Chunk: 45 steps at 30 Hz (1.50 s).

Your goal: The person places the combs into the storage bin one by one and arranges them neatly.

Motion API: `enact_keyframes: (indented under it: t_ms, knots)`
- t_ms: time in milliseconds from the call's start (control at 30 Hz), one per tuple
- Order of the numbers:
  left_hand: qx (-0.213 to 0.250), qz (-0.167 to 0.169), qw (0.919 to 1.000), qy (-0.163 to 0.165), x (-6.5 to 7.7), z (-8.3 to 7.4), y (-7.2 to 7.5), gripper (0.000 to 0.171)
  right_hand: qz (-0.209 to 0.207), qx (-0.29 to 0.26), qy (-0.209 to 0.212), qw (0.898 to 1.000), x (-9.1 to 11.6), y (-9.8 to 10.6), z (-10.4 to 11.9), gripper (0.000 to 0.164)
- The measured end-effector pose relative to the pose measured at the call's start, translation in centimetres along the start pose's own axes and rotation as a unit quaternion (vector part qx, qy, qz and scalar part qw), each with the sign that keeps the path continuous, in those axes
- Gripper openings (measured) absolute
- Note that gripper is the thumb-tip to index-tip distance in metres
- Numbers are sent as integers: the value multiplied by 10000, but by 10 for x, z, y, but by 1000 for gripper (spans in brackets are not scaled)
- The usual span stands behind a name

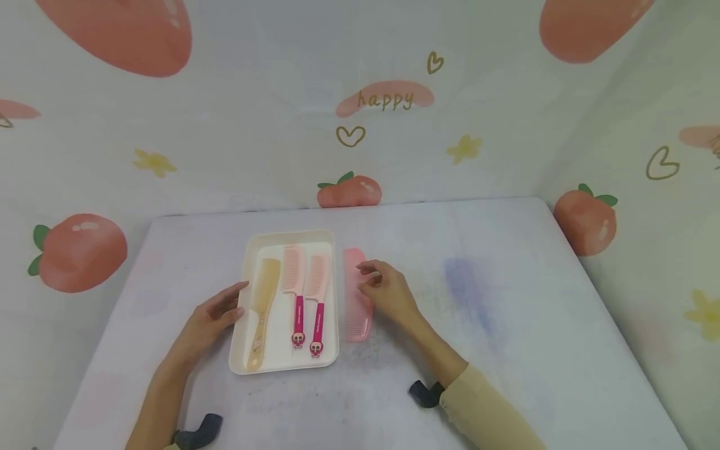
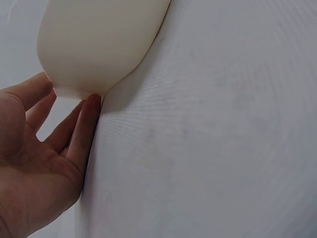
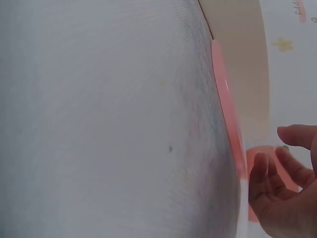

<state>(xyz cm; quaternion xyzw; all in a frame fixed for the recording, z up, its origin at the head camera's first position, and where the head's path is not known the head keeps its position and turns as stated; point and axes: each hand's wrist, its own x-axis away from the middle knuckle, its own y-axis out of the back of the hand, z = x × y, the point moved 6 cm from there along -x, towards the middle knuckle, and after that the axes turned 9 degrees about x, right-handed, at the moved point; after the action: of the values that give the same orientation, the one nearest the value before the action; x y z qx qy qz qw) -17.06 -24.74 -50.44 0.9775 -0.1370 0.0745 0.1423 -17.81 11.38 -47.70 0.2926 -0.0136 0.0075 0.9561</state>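
A pink wide comb point(image 1: 355, 300) without a handle lies on the table, just right of a white tray point(image 1: 281, 362). My right hand point(image 1: 389, 292) is over its right edge, fingers bent loosely. In the right wrist view that hand point(image 3: 285, 186) stands apart from the pink comb point(image 3: 229, 106), with nothing between thumb and fingers. Fingers of my left hand point(image 1: 207, 325) touch the tray's left side; the left wrist view shows the fingertips against the tray wall point(image 2: 99, 49). Inside the tray lie a beige comb point(image 1: 264, 306) and two pink combs point(image 1: 299, 312) point(image 1: 319, 319) with magenta handles.
The tray and loose comb stand near the middle of a pale table point(image 1: 506, 375). Behind and beside it hangs a white cloth point(image 1: 253, 112) printed with peaches, hearts and flowers. Dark bands point(image 1: 425, 394) are around both wrists.
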Motion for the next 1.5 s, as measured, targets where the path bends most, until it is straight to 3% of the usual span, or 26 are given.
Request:
enact_keyframes:
  t_ms: [133,333,500,1100,1367,1500]
  knots:
    - [211,79,9997,-83,-5,5,-5,58,26,110,-281,9995,4,4,-10,33]
    - [103,86,9999,87,-7,11,-12,61,97,254,-357,9990,8,9,-20,36]
    - [63,54,9999,104,-2,12,-11,62,205,363,-387,9984,8,5,-21,42]
    - [-104,33,9999,72,-3,5,-5,61,-16,800,-492,9956,11,-7,-16,59]
    - [-121,23,9998,135,-2,2,-3,61,-80,1832,-175,9829,13,-21,-4,79]
    - [-167,-44,9997,199,0,-1,1,62,-144,1966,-95,9803,11,-23,2,81]
